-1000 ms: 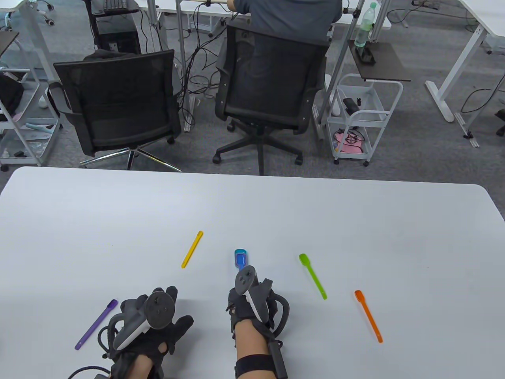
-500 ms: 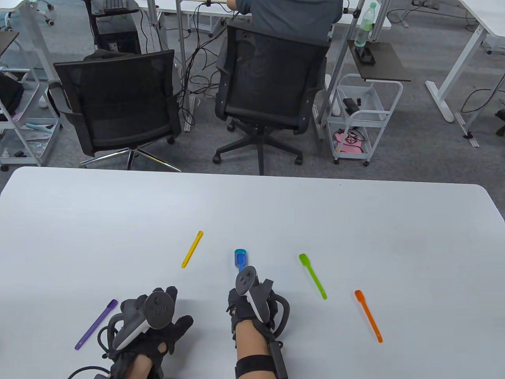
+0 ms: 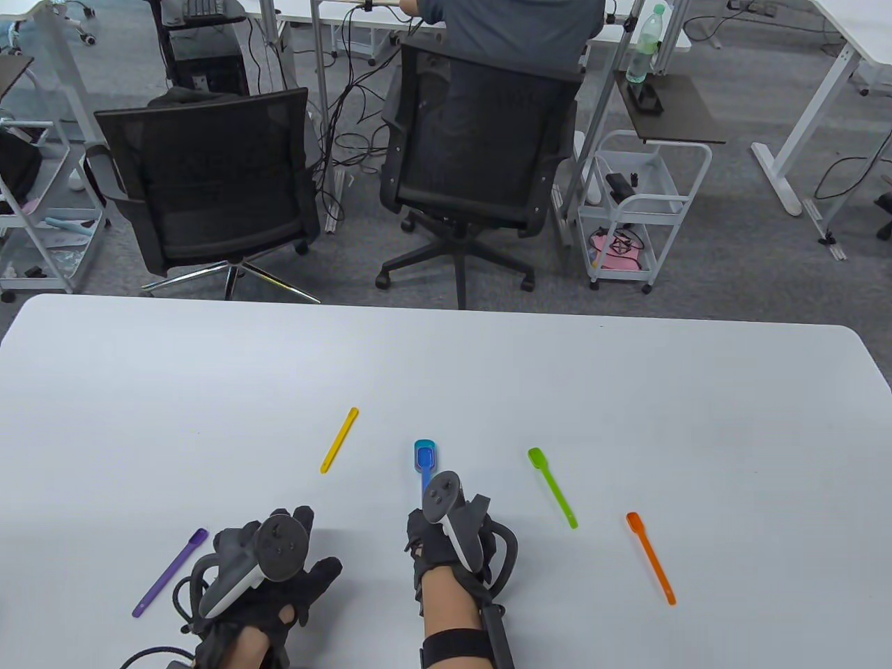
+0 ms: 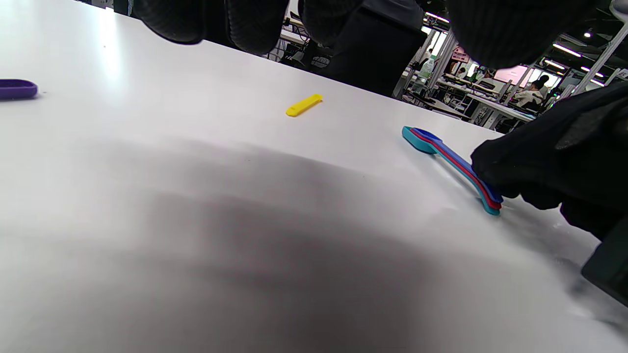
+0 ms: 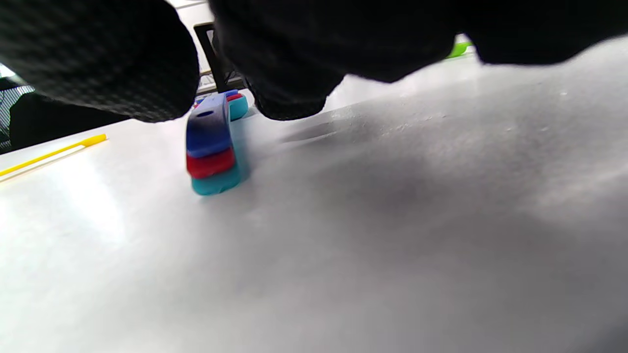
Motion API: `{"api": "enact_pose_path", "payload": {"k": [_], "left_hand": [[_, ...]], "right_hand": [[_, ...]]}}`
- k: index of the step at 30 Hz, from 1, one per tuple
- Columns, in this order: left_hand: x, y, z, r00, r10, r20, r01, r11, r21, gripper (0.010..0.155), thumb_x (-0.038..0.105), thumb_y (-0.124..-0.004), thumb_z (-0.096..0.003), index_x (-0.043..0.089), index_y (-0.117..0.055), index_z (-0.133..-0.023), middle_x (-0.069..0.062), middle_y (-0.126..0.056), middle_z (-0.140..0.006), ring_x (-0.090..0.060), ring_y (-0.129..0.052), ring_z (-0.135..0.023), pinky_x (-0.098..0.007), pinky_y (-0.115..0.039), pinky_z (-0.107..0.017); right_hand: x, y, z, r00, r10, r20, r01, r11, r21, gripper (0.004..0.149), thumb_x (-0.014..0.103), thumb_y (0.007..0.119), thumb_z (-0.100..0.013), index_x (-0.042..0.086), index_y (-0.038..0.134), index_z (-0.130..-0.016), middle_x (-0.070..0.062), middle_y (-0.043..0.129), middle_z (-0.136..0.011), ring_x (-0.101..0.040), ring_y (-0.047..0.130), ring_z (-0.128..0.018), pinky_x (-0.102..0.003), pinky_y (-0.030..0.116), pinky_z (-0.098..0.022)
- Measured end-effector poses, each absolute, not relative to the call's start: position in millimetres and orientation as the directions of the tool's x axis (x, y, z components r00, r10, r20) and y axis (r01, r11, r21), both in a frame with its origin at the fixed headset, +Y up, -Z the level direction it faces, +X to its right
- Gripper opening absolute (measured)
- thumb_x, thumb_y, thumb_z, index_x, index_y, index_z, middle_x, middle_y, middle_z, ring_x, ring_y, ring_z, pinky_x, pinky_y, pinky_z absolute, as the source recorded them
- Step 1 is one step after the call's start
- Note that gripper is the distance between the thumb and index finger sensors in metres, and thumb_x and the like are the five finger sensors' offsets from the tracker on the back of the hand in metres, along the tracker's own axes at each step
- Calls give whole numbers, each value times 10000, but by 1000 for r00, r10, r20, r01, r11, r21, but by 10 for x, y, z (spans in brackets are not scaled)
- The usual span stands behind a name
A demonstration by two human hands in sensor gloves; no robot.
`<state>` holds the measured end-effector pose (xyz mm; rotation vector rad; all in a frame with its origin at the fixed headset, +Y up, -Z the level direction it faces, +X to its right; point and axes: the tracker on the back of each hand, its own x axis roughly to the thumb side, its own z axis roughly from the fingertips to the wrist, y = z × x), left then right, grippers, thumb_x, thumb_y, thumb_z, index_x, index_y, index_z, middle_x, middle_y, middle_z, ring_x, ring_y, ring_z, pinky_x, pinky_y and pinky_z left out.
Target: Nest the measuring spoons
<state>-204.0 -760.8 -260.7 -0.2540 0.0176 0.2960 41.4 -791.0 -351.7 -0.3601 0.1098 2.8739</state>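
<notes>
Fingers of my right hand (image 3: 446, 540) curl over the handle end of the spoon stack (image 4: 449, 159), pinching it against the white surface (image 3: 627, 418): blue on red on teal, bowls pointing away from me. My left hand (image 3: 268, 578) rests flat and relaxed, holding nothing. Purple spoon (image 3: 169, 573) lies just left of it; yellow (image 3: 339, 440), green (image 3: 553, 486) and orange (image 3: 651, 557) spoons lie apart.

The right hand (image 3: 449, 540) has shifted slightly right.
</notes>
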Motion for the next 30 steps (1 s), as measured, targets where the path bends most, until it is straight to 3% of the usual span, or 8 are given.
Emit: {"api": "enact_pose_path", "payload": {"k": [9, 13, 15, 18, 20, 25, 30], "left_hand": [[-2021, -7610, -2602, 958, 283, -48, -286, 925, -250, 970, 695, -741, -477, 161, -413, -1217, -227, -437, -1251, -623, -451, -1126, -825, -254, -684], [-2020, -7601, -2591, 960, 276, -40, -277, 928, -248, 971, 697, -740, -476, 164, -410, -1218, -223, -434, -1253, -621, -451, -1128, -825, -253, -684], [-2031, -7595, -2589, 959, 280, -43, -282, 928, -242, 971, 696, -740, -477, 163, -410, -1218, -224, -433, -1253, -622, -448, -1128, -824, -254, -686], [-2035, -7608, -2598, 960, 275, -49, -278, 928, -248, 972, 696, -740, -477, 162, -409, -1218, -223, -433, -1253, -622, -450, -1127, -825, -253, -685], [-2038, -7616, -2603, 961, 272, -53, -277, 927, -252, 973, 696, -741, -475, 162, -409, -1218, -226, -435, -1252, -621, -451, -1127, -824, -254, -685], [-2040, -7612, -2601, 962, 267, -62, -274, 929, -250, 973, 695, -742, -476, 160, -409, -1217, -227, -435, -1251, -622, -451, -1126, -824, -255, -685], [-2045, -7606, -2597, 963, 262, -65, -270, 932, -243, 972, 696, -741, -475, 162, -409, -1217, -227, -436, -1251, -620, -452, -1127, -824, -255, -685]], "right_hand": [[567, -7674, -3467, -935, 317, -161, -321, -947, -5, 719, 623, 877, -377, 109, 813, -874, 32, 960, -465, -127, 942, -180, -421, 879, -190], [644, -7520, -3437, -937, 346, -56, -347, -938, 17, 820, 652, 832, -391, 123, 671, -997, -131, 860, -790, -349, 934, -527, -607, 766, -449], [737, -7416, -3410, -938, 346, 6, -346, -938, 0, 846, 671, 807, -396, 150, 612, -1034, -165, 771, -921, -406, 888, -668, -652, 713, -515], [934, -7287, -3351, -936, 348, 45, -350, -936, -38, 865, 680, 794, -398, 162, 572, -1055, -179, 706, -996, -444, 843, -753, -689, 669, -552], [1076, -7231, -3321, -936, 347, 50, -349, -936, -51, 874, 685, 792, -396, 159, 569, -1057, -179, 713, -984, -422, 856, -722, -686, 672, -549], [1446, -7171, -3291, -941, 337, 21, -338, -936, -96, 907, 695, 804, -384, 126, 569, -1050, -115, 800, -789, -273, 856, -473, -599, 736, -475], [1802, -7209, -3341, -940, 339, -34, -334, -937, -99, 907, 692, 814, -381, 115, 582, -1041, -82, 831, -715, -232, 851, -397, -553, 770, -415]]}}
